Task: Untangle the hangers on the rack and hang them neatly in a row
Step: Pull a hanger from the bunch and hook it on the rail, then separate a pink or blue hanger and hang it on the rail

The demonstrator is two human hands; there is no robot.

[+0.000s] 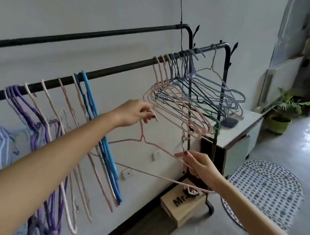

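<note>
Hands, two, both on one pink hanger (152, 146) held off the rail in mid-air. Right hand (197, 166), nearest, pinches the hanger's sloping shoulder wire between thumb and fingers, low and to the right. Left hand (132, 112), higher and farther, fingers curled round the hook. Hanger tilted, its lower bar running down toward the right wrist. Front rail (120, 69), black, crossing the view behind the hands. On its left part: purple hangers (34, 113), bunched and knotted at the bottom; then pale pink hangers (66, 108), spaced singly; then blue hangers (92, 106), close together. On its right part: a cluster of pink, green, grey-blue hangers (191, 97), overlapping and crossed, with one pale hanger (213, 66) just beside the rail's end bend. Back rail (91, 35), higher, bare. Cardboard box (181, 210) on the floor below. White cabinet (238, 130) beyond the rack. Potted plant (284, 113) and dotted mat (263, 188) at far right.
</note>
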